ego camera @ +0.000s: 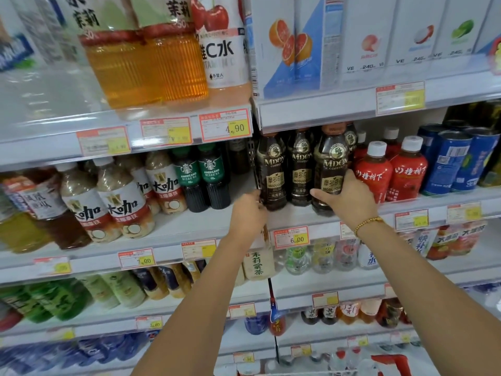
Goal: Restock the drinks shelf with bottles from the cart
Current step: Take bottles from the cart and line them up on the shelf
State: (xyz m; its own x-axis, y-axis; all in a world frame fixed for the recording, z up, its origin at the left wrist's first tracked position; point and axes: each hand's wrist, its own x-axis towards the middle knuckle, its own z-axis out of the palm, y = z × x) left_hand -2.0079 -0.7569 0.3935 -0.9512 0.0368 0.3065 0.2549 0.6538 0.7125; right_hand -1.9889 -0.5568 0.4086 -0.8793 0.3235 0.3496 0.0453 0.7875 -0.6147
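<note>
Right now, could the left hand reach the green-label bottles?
Probably yes. The green-label bottles stand just left of the left hand, with nothing in front of them, though that hand looks busy at a brown bottle.

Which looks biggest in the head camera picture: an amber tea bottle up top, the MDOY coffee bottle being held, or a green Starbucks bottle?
1. Amber tea bottle, though it's probably nearer the camera and cut off.
2. MDOY coffee bottle, held by the right hand.
3. Starbucks Americano bottle, set further back.
</note>
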